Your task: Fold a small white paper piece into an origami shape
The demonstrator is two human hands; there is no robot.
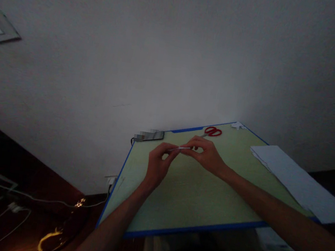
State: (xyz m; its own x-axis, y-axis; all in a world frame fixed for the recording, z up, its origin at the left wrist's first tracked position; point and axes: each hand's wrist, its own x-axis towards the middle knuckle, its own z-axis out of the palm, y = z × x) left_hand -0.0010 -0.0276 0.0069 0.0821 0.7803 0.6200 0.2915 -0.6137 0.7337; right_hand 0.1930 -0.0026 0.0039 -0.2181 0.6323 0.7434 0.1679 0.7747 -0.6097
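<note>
Above the middle of the table, my left hand point(159, 161) and my right hand point(206, 154) meet fingertip to fingertip. Between them is a small white piece of paper point(184, 148), thin and seen nearly edge-on, pinched by both. The fingers cover much of it, so its full shape is hidden. Just beyond my right hand lie scissors point(213, 131) with red handles, their blades partly behind the fingers. A phone-like dark flat device point(155, 136) rests at the back left edge, past my left hand.
The pale green table point(206, 202) has blue edging and stands against a grey wall point(178, 51). White paper sheets point(300, 183) overhang its right edge. Paper scraps point(238, 125) lie in the far corner. White cables point(58, 202) run along the dark floor at left.
</note>
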